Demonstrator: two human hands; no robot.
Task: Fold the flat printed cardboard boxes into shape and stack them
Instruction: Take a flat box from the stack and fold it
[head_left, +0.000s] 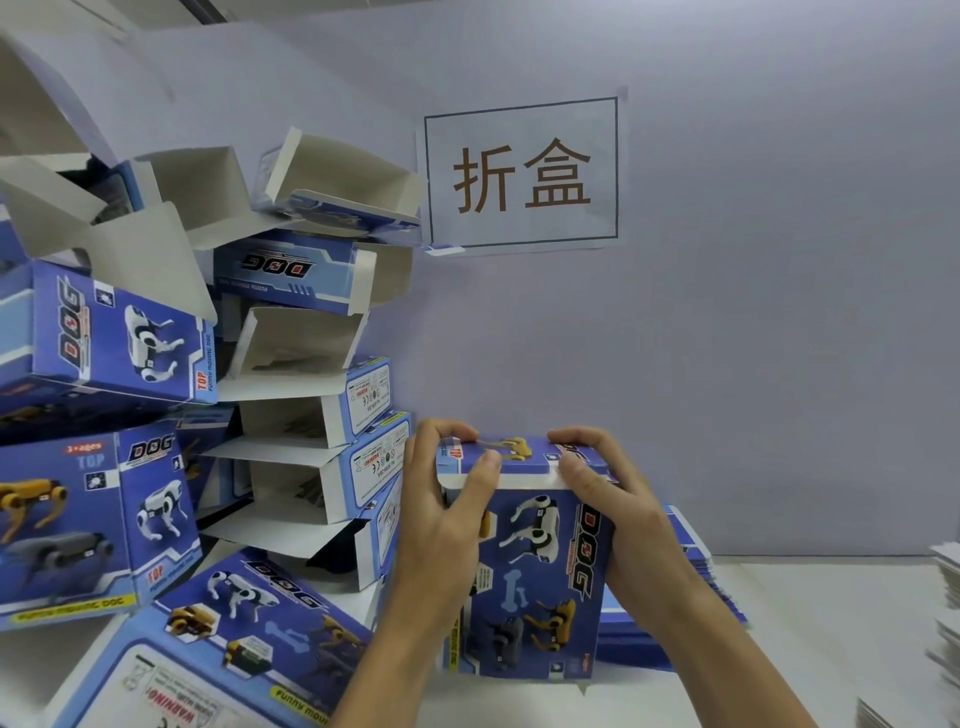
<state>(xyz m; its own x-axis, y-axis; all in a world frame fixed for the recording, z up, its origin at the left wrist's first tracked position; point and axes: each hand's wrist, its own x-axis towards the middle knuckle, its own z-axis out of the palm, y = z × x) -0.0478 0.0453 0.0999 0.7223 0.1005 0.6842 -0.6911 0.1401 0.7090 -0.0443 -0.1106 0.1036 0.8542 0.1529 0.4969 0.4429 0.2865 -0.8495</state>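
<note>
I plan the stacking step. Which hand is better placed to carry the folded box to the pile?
Probably the left hand: it grips the box on the side nearest the pile of folded boxes. The right hand grips its far side.

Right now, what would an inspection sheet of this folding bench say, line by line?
Surface: white table, bare patch at right.
Job's things: upright blue box being closed at its top flap; flat blue blanks stacked behind it; folded boxes piled at left, many with end flaps open.
Clutter: white sheet stacks at the right edge.
Hands: left hand and right hand grip the box's top corners, thumbs on the flap.
Cables: nothing seen.
Surroundings: pale wall with a paper sign in Chinese characters.
</note>
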